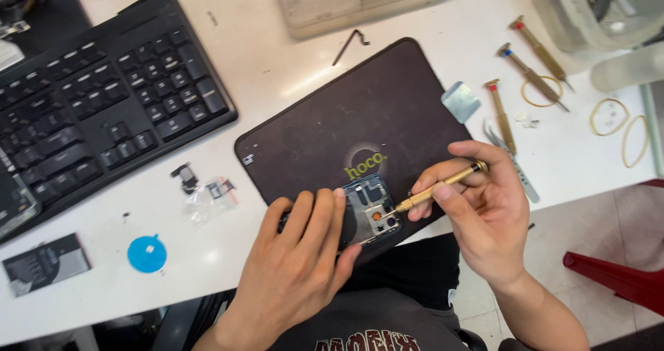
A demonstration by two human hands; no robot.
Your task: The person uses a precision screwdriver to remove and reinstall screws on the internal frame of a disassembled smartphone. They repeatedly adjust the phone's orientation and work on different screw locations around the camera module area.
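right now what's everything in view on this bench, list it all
opened phone with bare back: 1, dark, near edge of mat
dark rubber work mat: 1, black, centre of white table
brass precision screwdriver: 1, gold, tip on phone
spare brass screwdrivers: 3, gold, right of mat
metal tweezers: 1, silver, beside the mat
rubber bands: 3, tan, far right
black computer keyboard: 1, upper left
round blue sticker disc: 1, front left
flat phone battery: 1, black, far left
left hand: holds phone
right hand: grips screwdriver
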